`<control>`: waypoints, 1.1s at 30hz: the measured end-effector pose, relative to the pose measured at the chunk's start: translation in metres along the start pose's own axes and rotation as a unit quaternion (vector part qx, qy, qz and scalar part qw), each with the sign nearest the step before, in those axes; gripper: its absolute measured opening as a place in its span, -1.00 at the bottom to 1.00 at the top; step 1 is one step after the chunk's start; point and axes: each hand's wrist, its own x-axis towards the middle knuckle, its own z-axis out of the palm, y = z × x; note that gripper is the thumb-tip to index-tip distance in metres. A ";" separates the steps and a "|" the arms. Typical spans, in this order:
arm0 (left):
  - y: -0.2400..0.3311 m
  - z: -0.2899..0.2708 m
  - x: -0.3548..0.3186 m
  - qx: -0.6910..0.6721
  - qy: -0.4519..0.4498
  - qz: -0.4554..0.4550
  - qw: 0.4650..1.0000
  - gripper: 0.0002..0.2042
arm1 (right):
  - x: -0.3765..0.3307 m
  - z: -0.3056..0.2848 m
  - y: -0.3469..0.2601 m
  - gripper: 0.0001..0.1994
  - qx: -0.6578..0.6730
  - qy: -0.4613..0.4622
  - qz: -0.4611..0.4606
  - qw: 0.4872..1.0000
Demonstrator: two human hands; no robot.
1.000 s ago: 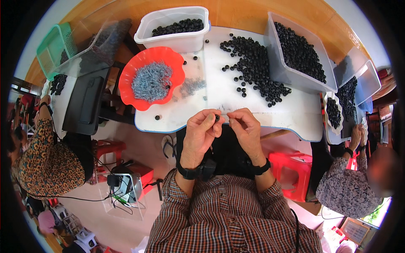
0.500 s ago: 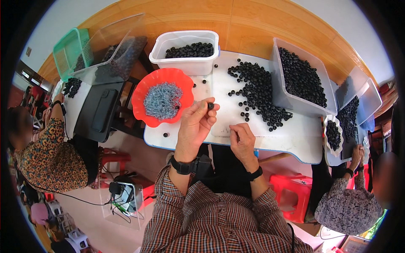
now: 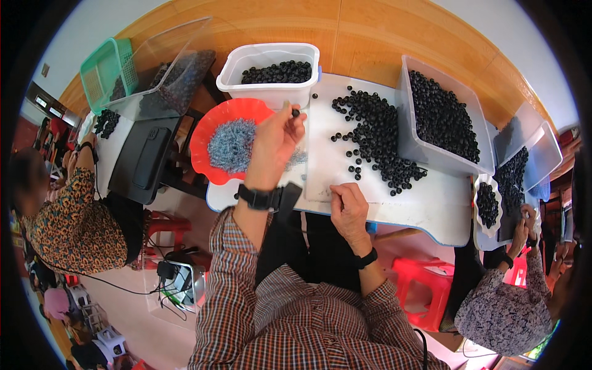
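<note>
Your left hand point(image 3: 275, 139) is up over the white table point(image 3: 431, 209), and its fingers pinch one small black bead point(image 3: 295, 113). The bead is just in front of the white tub point(image 3: 271, 74) full of black beads. One red bowl point(image 3: 229, 148) of grey bits sits right beside that hand. Your right hand point(image 3: 348, 206) rests on the table's near edge with its fingers curled together; I cannot tell if it holds something. A loose pile of beads point(image 3: 376, 139) lies between your hands and one big clear bin point(image 3: 441, 120). Two other people sit at the sides.
</note>
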 end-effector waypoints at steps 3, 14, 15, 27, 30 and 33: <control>0.018 0.006 0.043 0.024 0.036 0.056 0.998 -0.75 | -0.002 0.000 -0.001 -0.79 -0.004 -0.001 0.003 1.000; 0.024 0.010 0.033 0.069 0.030 0.096 0.993 -0.77 | 0.001 0.002 0.001 -0.81 -0.017 0.001 -0.009 1.000; 0.015 0.009 0.016 0.148 -0.007 0.102 0.984 -0.74 | 0.002 0.001 0.004 -0.81 -0.024 0.002 -0.006 1.000; -0.074 -0.060 -0.088 0.695 0.037 0.280 0.661 -0.78 | -0.001 0.004 0.000 -0.81 -0.036 -0.001 -0.013 0.999; -0.074 -0.058 -0.087 0.706 0.034 0.268 0.654 -0.76 | -0.002 0.005 0.001 -0.81 -0.043 -0.001 -0.018 0.999; -0.073 -0.059 -0.084 0.720 0.029 0.266 0.640 -0.74 | 0.000 0.006 0.001 -0.80 -0.044 0.003 -0.025 0.999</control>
